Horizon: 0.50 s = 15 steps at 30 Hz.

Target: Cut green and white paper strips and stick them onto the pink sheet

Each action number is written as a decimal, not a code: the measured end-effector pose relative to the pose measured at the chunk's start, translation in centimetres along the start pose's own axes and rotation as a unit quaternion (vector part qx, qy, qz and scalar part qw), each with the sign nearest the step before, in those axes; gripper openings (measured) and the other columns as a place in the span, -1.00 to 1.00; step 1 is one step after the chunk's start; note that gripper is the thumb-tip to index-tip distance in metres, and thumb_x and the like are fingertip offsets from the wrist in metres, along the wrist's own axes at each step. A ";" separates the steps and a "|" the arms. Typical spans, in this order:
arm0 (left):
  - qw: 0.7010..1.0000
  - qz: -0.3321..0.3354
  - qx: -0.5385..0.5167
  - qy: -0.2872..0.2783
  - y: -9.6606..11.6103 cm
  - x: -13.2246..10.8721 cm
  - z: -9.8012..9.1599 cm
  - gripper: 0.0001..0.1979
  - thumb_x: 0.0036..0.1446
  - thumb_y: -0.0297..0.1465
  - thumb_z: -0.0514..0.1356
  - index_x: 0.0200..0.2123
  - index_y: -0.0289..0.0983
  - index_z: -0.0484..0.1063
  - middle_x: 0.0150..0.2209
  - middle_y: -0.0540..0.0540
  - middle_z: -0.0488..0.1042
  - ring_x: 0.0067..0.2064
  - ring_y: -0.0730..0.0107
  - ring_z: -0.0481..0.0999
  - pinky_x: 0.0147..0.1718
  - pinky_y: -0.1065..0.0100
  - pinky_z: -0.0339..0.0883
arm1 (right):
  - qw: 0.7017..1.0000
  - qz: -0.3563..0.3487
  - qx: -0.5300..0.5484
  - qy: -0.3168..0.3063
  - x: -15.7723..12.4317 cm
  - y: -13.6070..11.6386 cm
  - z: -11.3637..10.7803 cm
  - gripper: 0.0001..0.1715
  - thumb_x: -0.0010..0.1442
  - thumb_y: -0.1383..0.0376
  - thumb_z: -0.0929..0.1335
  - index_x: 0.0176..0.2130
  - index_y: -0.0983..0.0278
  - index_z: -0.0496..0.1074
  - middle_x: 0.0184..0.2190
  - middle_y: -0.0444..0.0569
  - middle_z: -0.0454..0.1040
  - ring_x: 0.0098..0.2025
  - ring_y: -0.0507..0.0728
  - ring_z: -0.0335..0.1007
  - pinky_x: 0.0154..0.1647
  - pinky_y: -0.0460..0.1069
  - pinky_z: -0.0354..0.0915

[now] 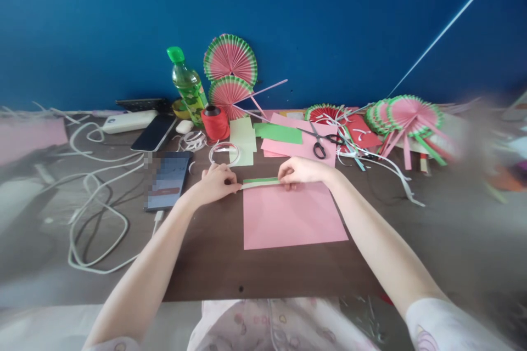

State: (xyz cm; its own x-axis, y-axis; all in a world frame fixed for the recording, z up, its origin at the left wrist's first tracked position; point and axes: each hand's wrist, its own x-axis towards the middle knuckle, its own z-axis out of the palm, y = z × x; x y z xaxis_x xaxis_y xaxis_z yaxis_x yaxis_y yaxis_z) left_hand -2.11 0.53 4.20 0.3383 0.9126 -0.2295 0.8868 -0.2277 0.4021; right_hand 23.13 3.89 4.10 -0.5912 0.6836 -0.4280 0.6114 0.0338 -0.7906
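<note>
A pink paper sheet (pixel 288 216) lies flat on the dark brown table (pixel 214 263) in front of me. Along its far edge runs a narrow green strip (pixel 261 180) with a white strip (pixel 259 185) right beside it. My left hand (pixel 216 182) pinches the left end of these strips. My right hand (pixel 300 171) presses down on their right end, fingers curled over the top edge of the pink sheet.
Behind are black scissors (pixel 320 142), loose pink, green and pale yellow sheets (pixel 242 137), a red thread spool (pixel 214 122), a tape ring (pixel 224 153), a green bottle (pixel 187 85), watermelon paper fans (pixel 230 60), two phones (pixel 168 180) and white cables (pixel 96 214) at left.
</note>
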 end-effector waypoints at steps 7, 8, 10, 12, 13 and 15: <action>0.995 0.007 0.069 0.074 -0.3 0.0 -0.4 -0.81 -0.07 -0.22 0.17 -0.42 -0.22 0.36 -0.26 -0.13 0.36 -0.11 0.08 0.29 -0.10 0.08 0.14 | 0.980 -0.004 -0.161 0.114 -0.4 -0.9 0.1 -0.90 -0.09 0.37 0.31 -0.50 0.25 0.45 -0.42 -0.11 0.51 -0.40 0.05 0.36 -0.46 -0.10 0.19; 0.994 0.015 0.066 0.089 -0.5 0.2 -0.6 -0.82 -0.04 -0.24 0.15 -0.40 -0.22 0.36 -0.26 -0.13 0.38 -0.12 0.10 0.31 -0.11 0.12 0.16 | 0.979 -0.002 -0.165 0.118 -0.4 -1.0 0.2 -0.88 -0.09 0.39 0.30 -0.49 0.25 0.45 -0.42 -0.11 0.50 -0.40 0.04 0.36 -0.47 -0.10 0.18; 0.986 0.018 0.073 0.147 -0.9 0.5 -1.0 -0.86 0.01 -0.32 0.11 -0.34 -0.24 0.35 -0.21 -0.15 0.40 -0.12 0.13 0.33 -0.12 0.17 0.17 | 0.977 0.001 -0.175 0.123 -0.5 -1.2 0.3 -0.86 -0.10 0.40 0.30 -0.49 0.25 0.45 -0.42 -0.10 0.50 -0.42 0.03 0.34 -0.49 -0.12 0.16; 0.976 0.007 0.096 0.198 -1.2 1.1 -1.0 -0.84 0.03 -0.39 0.10 -0.27 -0.27 0.34 -0.15 -0.19 0.40 -0.09 0.10 0.33 -0.12 0.18 0.18 | 0.972 0.000 -0.192 0.133 -0.5 -1.3 0.3 -0.88 -0.09 0.38 0.32 -0.46 0.25 0.45 -0.41 -0.10 0.48 -0.43 0.02 0.32 -0.51 -0.13 0.13; 0.973 0.002 0.108 0.205 -1.4 1.3 -0.8 -0.83 0.03 -0.40 0.10 -0.26 -0.28 0.34 -0.13 -0.20 0.40 -0.08 0.08 0.33 -0.13 0.17 0.18 | 0.970 0.000 -0.201 0.141 -0.5 -1.3 0.3 -0.88 -0.09 0.36 0.33 -0.43 0.25 0.45 -0.41 -0.10 0.47 -0.43 0.01 0.31 -0.52 -0.13 0.11; 0.973 -0.002 0.121 0.195 -1.6 1.8 -0.5 -0.89 0.04 -0.40 0.10 -0.32 -0.26 0.35 -0.15 -0.18 0.42 -0.09 0.06 0.34 -0.15 0.16 0.18 | 0.963 0.005 -0.217 0.161 -0.6 -1.3 0.2 -0.84 -0.09 0.35 0.36 -0.38 0.25 0.44 -0.40 -0.11 0.45 -0.44 0.00 0.29 -0.51 -0.13 0.09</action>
State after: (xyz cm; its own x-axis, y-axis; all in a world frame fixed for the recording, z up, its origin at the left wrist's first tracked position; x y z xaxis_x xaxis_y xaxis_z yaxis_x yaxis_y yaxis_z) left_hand -3.07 2.73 3.60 0.2313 0.9626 0.1413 0.9522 -0.2538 0.1700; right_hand 22.61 3.33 5.30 -0.4336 0.8735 -0.2214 0.8191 0.2797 -0.5008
